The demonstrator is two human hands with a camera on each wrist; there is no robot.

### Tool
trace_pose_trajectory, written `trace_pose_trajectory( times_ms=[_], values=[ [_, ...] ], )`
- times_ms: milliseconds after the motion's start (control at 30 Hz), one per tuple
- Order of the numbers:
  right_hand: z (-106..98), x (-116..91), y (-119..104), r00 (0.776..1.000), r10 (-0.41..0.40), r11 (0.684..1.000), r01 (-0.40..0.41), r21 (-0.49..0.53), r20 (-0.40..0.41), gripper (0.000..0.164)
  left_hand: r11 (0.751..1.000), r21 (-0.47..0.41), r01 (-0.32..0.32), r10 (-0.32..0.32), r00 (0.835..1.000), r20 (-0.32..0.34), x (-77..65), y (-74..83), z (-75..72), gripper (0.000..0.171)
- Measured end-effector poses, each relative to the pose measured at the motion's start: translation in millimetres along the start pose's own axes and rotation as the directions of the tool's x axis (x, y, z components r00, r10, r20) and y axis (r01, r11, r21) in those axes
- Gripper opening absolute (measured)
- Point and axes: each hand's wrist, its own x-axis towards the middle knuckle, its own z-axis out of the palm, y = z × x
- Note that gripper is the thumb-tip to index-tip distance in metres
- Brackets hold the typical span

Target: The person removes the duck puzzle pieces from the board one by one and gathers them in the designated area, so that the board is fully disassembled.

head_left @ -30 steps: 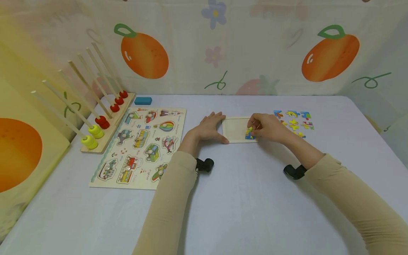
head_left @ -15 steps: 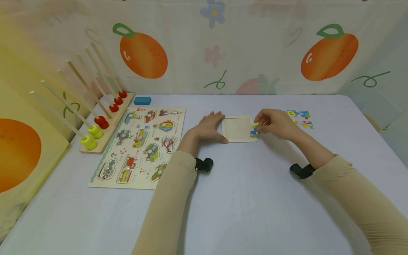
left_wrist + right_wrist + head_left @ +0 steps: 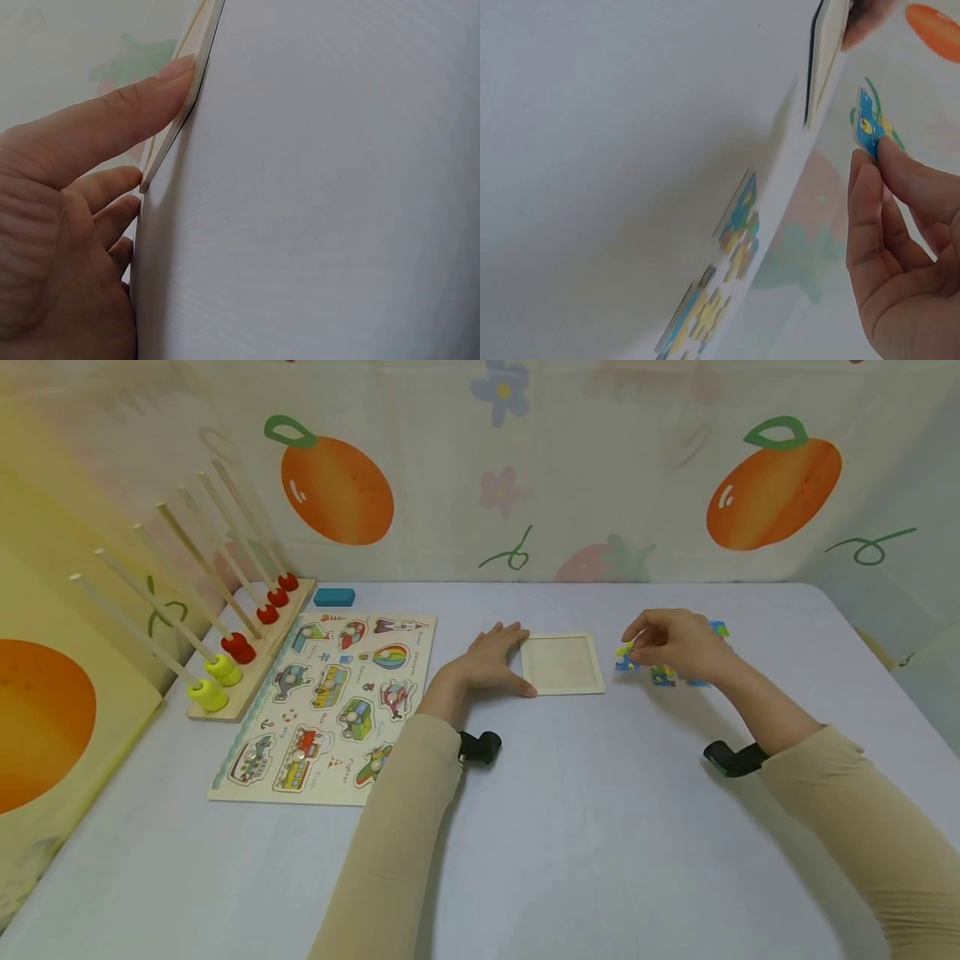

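My right hand (image 3: 678,642) pinches a blue and yellow jigsaw puzzle piece (image 3: 624,658) between thumb and fingertips. In the right wrist view the puzzle piece (image 3: 867,124) is held up above the table. Just left of it lies a shallow wooden puzzle tray (image 3: 562,691) with a bare base. My left hand (image 3: 487,662) is at the tray's left side with its fingers spread. In the left wrist view the thumb (image 3: 161,90) rests on the tray's edge. Several loose jigsaw pieces (image 3: 663,676) lie under and behind my right hand, which partly hides them.
A wooden vehicle puzzle board (image 3: 322,718) lies to the left, its lower right corner behind my left sleeve. Beyond it stands a pegged counting rack (image 3: 247,681) with red and yellow beads. A blue block (image 3: 334,597) is near the back edge.
My right hand has carried the puzzle piece rightward, from over the tray to beside it, above the table near the loose pieces. My left hand has stayed at the tray.
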Motion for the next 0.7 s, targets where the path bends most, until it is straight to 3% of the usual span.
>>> trace_pose_trajectory(
  times_ms=[700],
  values=[
    [-34.2, -17.2, 43.2, 0.991, 0.133, 0.991, -0.133, -0.02, 0.006, 0.03, 1.0, 0.009, -0.007, 0.007, 1.0, 0.0, 0.7, -0.6, 0.1, 0.1]
  ],
)
